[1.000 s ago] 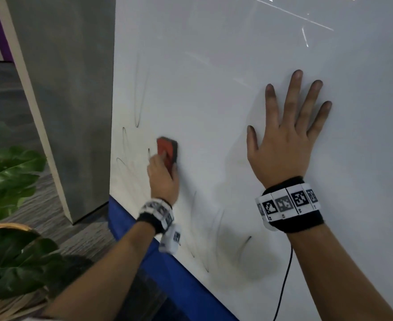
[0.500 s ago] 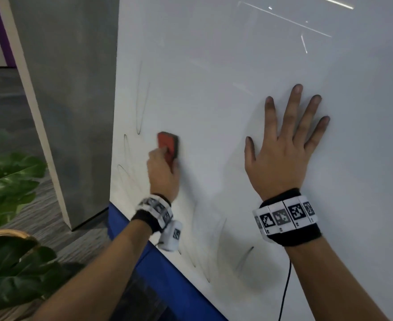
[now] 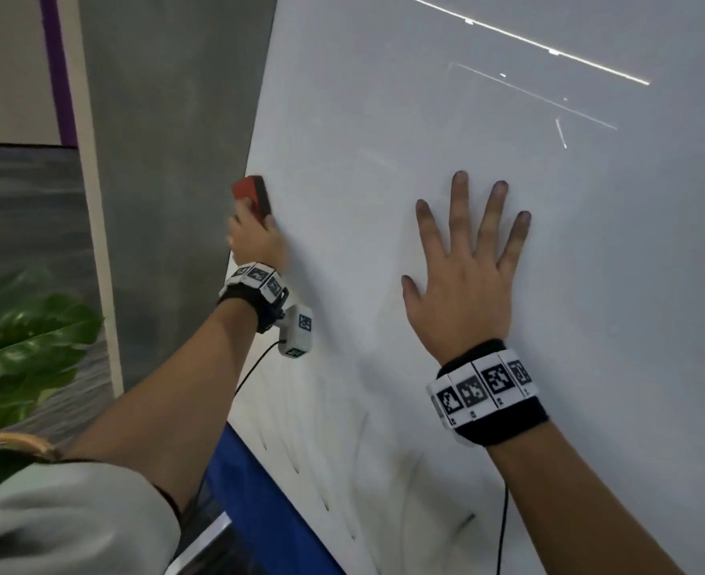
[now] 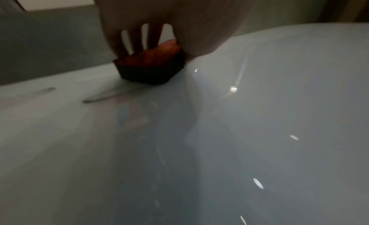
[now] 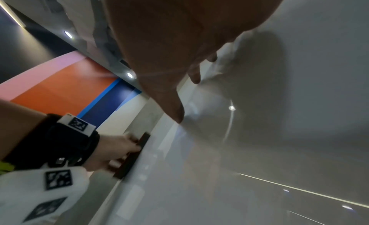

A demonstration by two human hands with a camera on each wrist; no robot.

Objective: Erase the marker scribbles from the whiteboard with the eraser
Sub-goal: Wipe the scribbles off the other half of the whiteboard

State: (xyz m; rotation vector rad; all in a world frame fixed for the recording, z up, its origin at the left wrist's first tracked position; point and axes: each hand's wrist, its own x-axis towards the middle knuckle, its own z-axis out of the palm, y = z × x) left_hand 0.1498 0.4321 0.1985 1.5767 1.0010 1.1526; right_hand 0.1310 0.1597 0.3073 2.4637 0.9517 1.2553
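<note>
My left hand [image 3: 255, 238] grips a red eraser [image 3: 252, 197] with a dark felt face and presses it against the whiteboard [image 3: 384, 118] right at its left edge. In the left wrist view the eraser [image 4: 151, 67] lies flat on the board under my fingers [image 4: 135, 40], with faint grey marks [image 4: 95, 99] beside it. My right hand [image 3: 467, 259] lies flat on the board with fingers spread, to the right of the eraser. Faint dark scribbles [image 3: 462, 524] show low on the board. The right wrist view shows the eraser [image 5: 131, 159] side-on in my left hand [image 5: 113, 151].
A grey pillar [image 3: 168, 159] stands just left of the board's edge. A leafy green plant [image 3: 23, 354] sits at lower left. A blue band [image 3: 259, 504] runs below the board. A black cable [image 3: 502, 529] hangs down by my right forearm.
My left hand has slid the eraser up and to the left, reaching the board's left edge. The thin strokes near that edge no longer show. My right hand stays flat on the board.
</note>
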